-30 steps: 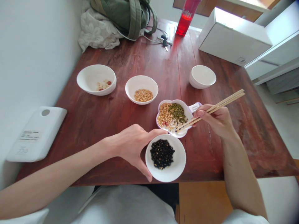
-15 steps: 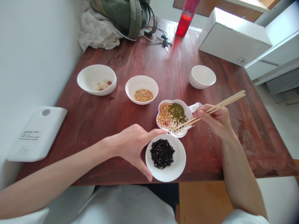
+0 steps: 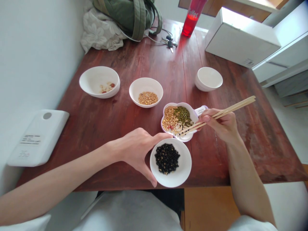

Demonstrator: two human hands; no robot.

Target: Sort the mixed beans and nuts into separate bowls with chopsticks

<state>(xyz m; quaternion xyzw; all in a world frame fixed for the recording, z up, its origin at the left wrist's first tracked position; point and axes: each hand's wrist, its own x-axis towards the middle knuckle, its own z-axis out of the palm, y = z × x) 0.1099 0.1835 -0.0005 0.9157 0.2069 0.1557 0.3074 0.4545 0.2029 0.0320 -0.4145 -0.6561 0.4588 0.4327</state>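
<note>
My left hand grips the side of a small white bowl at the table's front edge, thumb and fingers around its rim. Black beans lie in that bowl. Between the fingers of my right hand is a pair of wooden chopsticks. Their tips point down into a scalloped white dish with a purple rim and a short handle. The dish holds soybeans, green mung beans and pale and reddish peanuts. A few black beans show near the chopstick tips.
Behind stand a bowl of soybeans, a bowl with some peanuts and a white bowl. A white kitchen scale lies left. Keys, a red bottle, a white box and a green bag are farther back.
The chopsticks' back ends have dropped slightly and shifted right, with their tips still in the scalloped dish. My left hand and the bowl of black beans have stayed put.
</note>
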